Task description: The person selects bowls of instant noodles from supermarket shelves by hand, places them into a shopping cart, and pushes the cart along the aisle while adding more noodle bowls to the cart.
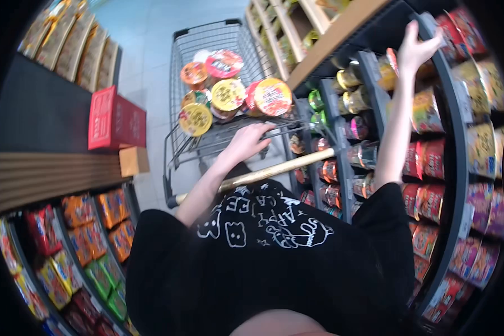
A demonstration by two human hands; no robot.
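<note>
My left hand (248,141) is above the near end of the wire shopping cart (199,147), its fingers stretched out and apart. I cannot tell whether it touches the cart. In the basket lie several instant noodle cups, among them a yellow-lidded cup (195,119), a red one (224,64) and a yellow-and-red one (273,97). My right hand (418,49) reaches up to the right-hand shelf, at the edge of an upper tier, with thumb and fingers spread. Near it are a partly hidden yellow cup (386,74) and red packs (461,32). No item shows in either hand.
The cart's handle bar (285,169) crosses in front of my body. Shelves of packaged noodles (431,201) line the right. Orange and green packets (83,242) fill a shelf at lower left. A red box (117,120) and a small brown box (134,161) stand at left.
</note>
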